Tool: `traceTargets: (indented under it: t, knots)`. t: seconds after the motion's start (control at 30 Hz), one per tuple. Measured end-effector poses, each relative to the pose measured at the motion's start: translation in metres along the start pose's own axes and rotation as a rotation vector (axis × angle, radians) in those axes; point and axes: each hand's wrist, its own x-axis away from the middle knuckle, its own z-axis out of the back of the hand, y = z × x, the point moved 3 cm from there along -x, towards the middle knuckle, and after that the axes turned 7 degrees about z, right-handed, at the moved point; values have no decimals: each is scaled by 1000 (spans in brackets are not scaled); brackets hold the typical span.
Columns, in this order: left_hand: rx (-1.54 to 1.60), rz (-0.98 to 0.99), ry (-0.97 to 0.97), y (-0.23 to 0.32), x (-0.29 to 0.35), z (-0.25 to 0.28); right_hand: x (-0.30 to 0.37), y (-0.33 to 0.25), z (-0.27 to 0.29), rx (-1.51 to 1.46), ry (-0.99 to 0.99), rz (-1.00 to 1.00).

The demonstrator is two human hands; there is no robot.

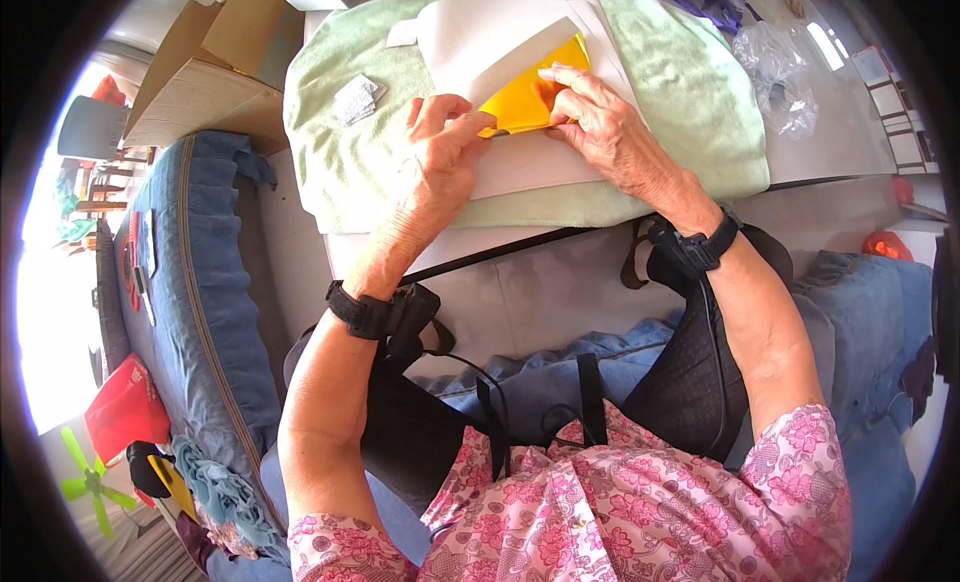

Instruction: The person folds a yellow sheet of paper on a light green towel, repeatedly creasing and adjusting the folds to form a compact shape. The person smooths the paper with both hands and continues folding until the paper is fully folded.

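Head view: we have a yellow sheet [522, 100] between our left hand [443, 152] and right hand [606, 130], over white paper [475, 52] and a pale green towel [700, 132] on the bench [362, 254]. Our left grip pinches its near left corner; our right grip grasps its right side. Small white pieces [358, 100] lie on the towel to our left, clear plastic [785, 82] to our right.

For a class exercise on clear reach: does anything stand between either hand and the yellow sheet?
Nothing visible does: fingers of the left hand and the right hand touch the yellow sheet directly. White paper lies beneath it, not in between.
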Motion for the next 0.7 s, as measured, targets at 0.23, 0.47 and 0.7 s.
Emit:
traceTargets:
  t: [0.23,0.47,0.7]
  knots:
    - [2,-131,-8,13,0,7,0,0,0,-3,13,7]
    - [3,-230,34,17,2,2,-4,-4,6,-82,20,3]
    - [14,-205,-14,18,0,0,-2,1,6,-25,2,4]
